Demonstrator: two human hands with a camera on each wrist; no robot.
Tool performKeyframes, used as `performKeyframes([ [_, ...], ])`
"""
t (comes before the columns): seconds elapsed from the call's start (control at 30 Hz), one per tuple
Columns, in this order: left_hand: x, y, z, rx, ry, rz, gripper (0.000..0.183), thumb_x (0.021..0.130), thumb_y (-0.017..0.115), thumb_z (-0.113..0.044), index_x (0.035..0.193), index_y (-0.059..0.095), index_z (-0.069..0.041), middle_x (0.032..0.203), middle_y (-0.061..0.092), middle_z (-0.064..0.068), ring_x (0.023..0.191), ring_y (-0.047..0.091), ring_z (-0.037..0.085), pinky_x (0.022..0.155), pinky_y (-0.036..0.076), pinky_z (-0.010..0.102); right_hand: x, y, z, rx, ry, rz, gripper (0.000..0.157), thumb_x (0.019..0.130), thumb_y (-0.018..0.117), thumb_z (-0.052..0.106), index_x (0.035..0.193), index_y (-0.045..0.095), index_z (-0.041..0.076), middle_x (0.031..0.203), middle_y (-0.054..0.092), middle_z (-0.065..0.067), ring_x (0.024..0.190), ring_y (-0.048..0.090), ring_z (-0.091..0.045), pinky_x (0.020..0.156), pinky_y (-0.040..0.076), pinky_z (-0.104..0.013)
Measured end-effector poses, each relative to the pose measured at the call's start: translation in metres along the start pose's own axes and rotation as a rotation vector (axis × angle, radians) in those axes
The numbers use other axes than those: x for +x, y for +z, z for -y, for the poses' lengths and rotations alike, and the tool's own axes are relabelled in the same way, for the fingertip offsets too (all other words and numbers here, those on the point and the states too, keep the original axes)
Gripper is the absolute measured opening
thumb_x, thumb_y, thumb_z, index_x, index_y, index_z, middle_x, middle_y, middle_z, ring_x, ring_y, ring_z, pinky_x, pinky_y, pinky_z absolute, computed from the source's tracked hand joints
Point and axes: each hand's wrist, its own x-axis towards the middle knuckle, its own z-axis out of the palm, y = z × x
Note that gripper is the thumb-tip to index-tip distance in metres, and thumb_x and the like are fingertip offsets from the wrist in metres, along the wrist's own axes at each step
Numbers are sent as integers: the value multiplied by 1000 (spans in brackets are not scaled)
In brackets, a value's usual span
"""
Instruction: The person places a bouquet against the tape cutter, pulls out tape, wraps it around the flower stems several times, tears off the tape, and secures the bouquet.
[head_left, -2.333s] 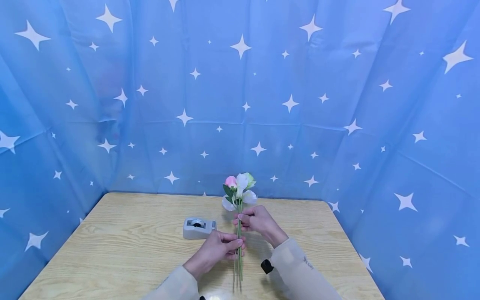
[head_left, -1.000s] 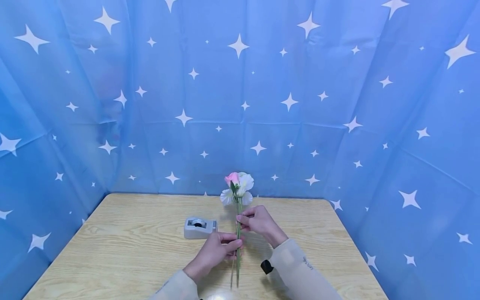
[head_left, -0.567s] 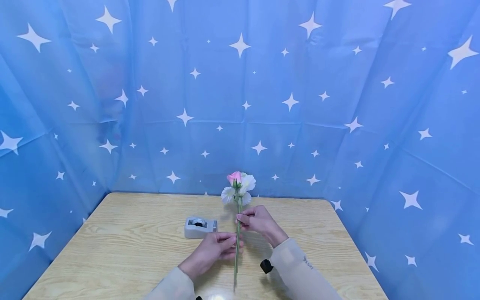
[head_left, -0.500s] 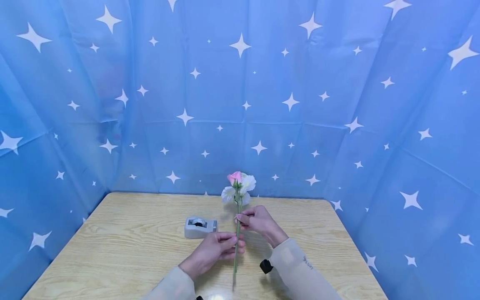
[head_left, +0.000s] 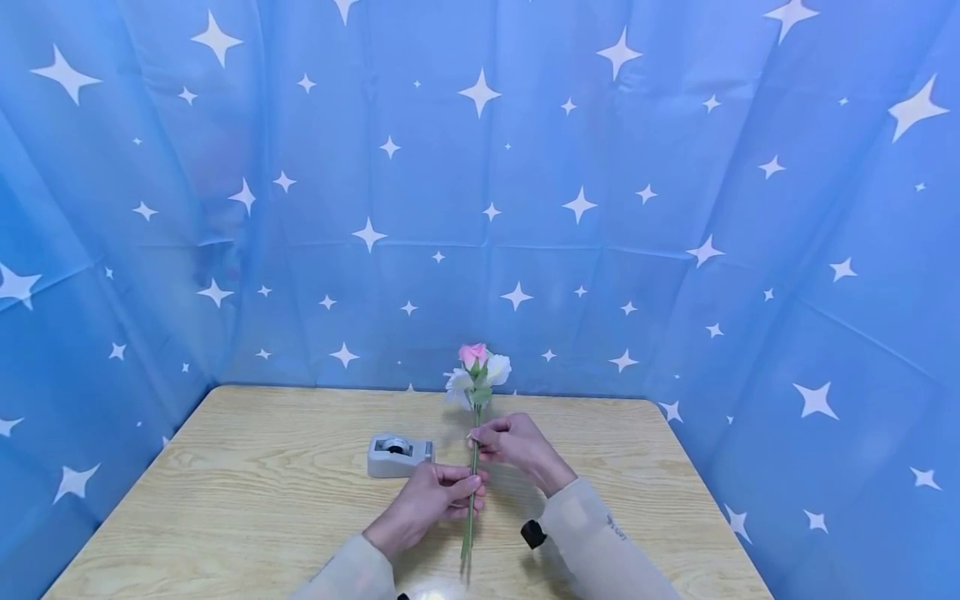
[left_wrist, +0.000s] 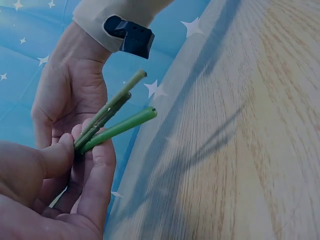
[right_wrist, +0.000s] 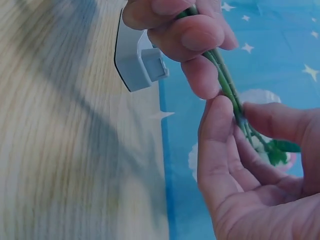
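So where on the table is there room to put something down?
The wooden table has bare room left of the tape dispenser, out to the left edge. Another bare patch lies between the right sleeve and the right edge. The middle is crowded: the left hand and right hand hold flower stems there.

A makeshift filming booth, it seems: a blue star-print curtain (head_left: pixel 487 183) hangs beyond the grip of left hand (head_left: pixel 429 500) and right hand (head_left: pixel 522 447) and to either side of it, a wood-grain table (head_left: pixel 262 533) spreads beneath, and a black wrist camera (head_left: pixel 533 533) sits nearby.
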Motion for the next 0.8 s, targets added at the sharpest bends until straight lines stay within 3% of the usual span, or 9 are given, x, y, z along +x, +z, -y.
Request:
performKeyframes([
  [0.23,0,2,-1,70,18,-57,33,114,78,-17,133,81,9,113,89,20,88,85,11,78,71,24,-1,3,5,-8,-6,-13,28,115,73,12,126,81,-12,108,84,-17,84,78,-13,87,73,-31],
  [0.4,1,2,1,113,29,-92,31,113,79,-18,131,82,7,114,89,21,88,87,14,79,72,27,1,5,7,-5,6,-43,35,117,73,17,132,77,-14,106,81,-13,87,79,-16,90,74,-35],
  [0.53,-1,2,0,138,34,-104,31,114,79,-20,129,84,7,111,89,21,88,87,16,79,72,29,3,7,9,-4,2,-67,40,117,74,20,136,75,-15,112,81,-19,89,81,-18,92,75,-39],
  [0.67,-2,2,-2,161,48,-122,31,113,80,-21,126,85,6,106,89,21,87,86,18,76,71,28,4,10,11,-12,-20,-88,39,116,76,19,133,76,-15,114,82,-26,85,81,-16,87,75,-34],
  [0.8,-3,4,-3,156,66,-149,27,109,85,-16,124,86,6,104,89,22,85,88,23,75,72,28,7,15,11,-33,-28,-117,33,114,79,17,127,80,-14,106,84,-25,81,80,-15,82,74,-31],
])
